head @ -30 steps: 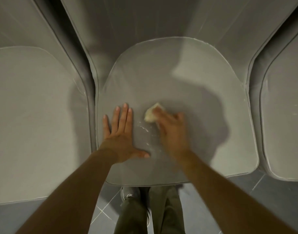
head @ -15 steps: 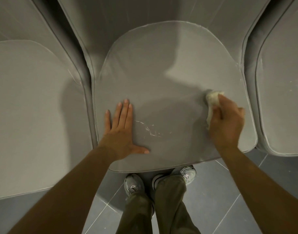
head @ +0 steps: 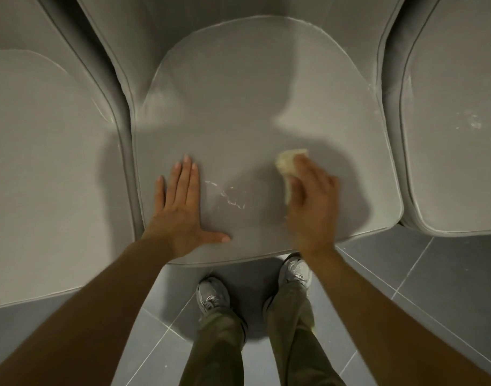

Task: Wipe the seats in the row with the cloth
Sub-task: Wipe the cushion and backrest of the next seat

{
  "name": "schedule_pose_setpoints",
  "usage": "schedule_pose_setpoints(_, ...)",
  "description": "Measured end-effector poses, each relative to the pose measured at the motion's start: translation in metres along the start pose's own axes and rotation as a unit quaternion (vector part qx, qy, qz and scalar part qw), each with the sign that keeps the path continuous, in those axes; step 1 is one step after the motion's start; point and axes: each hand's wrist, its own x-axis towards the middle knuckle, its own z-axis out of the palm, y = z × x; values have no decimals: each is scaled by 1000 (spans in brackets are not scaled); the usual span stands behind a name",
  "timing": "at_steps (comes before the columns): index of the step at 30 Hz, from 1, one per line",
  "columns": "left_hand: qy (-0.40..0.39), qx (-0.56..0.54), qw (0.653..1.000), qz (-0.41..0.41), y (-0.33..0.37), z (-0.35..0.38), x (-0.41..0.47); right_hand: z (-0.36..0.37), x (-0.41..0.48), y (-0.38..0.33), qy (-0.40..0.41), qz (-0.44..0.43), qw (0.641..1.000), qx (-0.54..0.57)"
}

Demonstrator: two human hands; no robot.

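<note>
Wiping the middle seat (head: pixel 238 107), we are gripping the cloth (head: pixel 287 162) in our right hand (head: pixel 311 201), centre right of frame; our left hand (head: pixel 180 210) is lying flat, uncurled, centre left; white streaks (head: pixel 230 197) are sitting between them, left of the cloth

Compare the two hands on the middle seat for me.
The left hand lies flat with straight fingers and holds nothing; the right hand holds the pale cloth against the middle seat. The left hand is sharp in the picture, the right hand blurred. The left hand sits near the seat's left edge, the right hand right of centre. Both rest on that seat, with white marks between them.
</note>
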Motion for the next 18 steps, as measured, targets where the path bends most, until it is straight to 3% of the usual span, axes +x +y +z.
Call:
schedule_pose_setpoints(4, 6, -3, 1000, -2, 3, 10, -6, -38, -11, 49, 19, 62, 995, -71)
schedule_pose_setpoints(8, 33, -7, 999, -2, 1, 17, -3, 1, -8, 31, 31, 77, 991, -104)
schedule_pose_setpoints(13, 75, -20, 997, 12, -1, 24, 0, 77, -25, -54, -11, 7, 999, -47)
schedule_pose_setpoints(18, 105, -40, 994, 16, -19, 26, -13, 64, -22, -64, -43, -29, 997, 63)
